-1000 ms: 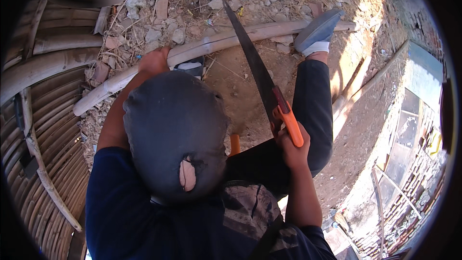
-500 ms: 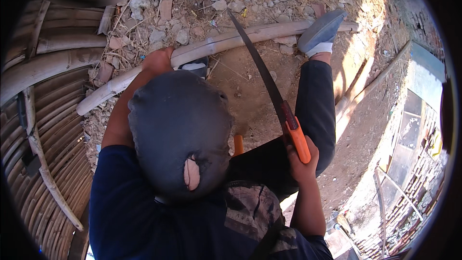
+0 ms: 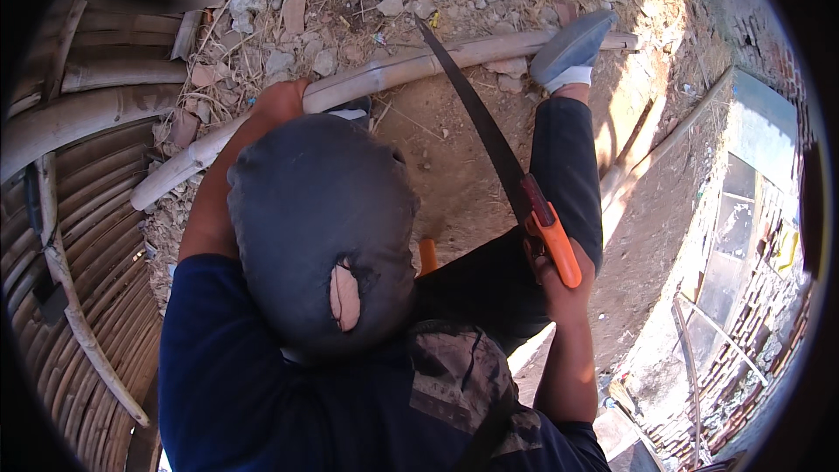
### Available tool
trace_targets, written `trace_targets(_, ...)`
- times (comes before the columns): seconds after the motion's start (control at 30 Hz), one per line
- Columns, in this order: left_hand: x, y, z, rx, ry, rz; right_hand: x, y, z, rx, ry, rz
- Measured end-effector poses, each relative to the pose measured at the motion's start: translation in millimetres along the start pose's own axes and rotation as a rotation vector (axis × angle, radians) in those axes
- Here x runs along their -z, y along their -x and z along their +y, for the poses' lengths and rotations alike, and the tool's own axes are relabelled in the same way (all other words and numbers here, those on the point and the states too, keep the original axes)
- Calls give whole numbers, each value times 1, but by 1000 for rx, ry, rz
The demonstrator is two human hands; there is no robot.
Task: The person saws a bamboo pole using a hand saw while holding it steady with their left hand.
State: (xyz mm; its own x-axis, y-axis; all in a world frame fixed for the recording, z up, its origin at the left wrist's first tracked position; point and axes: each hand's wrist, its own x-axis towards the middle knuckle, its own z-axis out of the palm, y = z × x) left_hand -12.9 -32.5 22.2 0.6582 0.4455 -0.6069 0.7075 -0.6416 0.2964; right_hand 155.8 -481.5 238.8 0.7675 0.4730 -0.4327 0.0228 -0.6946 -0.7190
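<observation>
I find the pole (image 3: 384,77) lying along the far edge of the bare dirt (image 3: 437,170), apparently in 1 piece. No cut shows; I judge the work barely begun, nearly all remaining. The right hand (image 3: 564,287) closes around the saw (image 3: 483,127) by its orange handle. The left hand (image 3: 280,103) meets the pole; finger closure I cannot tell. Blade contact is unclear; 1 shoe (image 3: 572,51) covers part of the pole.

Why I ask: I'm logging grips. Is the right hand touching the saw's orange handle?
Touching. The head view shows the right hand closed around the orange handle.
</observation>
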Motion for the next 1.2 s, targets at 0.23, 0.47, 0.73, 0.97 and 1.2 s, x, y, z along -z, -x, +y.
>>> trace_targets(0.23, 5, -8, -10, -53, 7, -15, -26, -21, -16, -11, 47, -94)
trace_targets(0.47, 6, -7, -7, -40, 32, -25, -7, -2, 3, -3, 2, -12)
trace_targets(0.73, 5, -14, -17, -69, 49, -34, -4, 5, 1, 21, -19, 35)
trace_targets(0.97, -40, -1, 4, -17, -213, 466, -34, -47, 15, 81, -27, -9)
trace_targets(1.2, -46, 0, 26, 19, -121, 353, -60, -69, 31, 88, -157, -47)
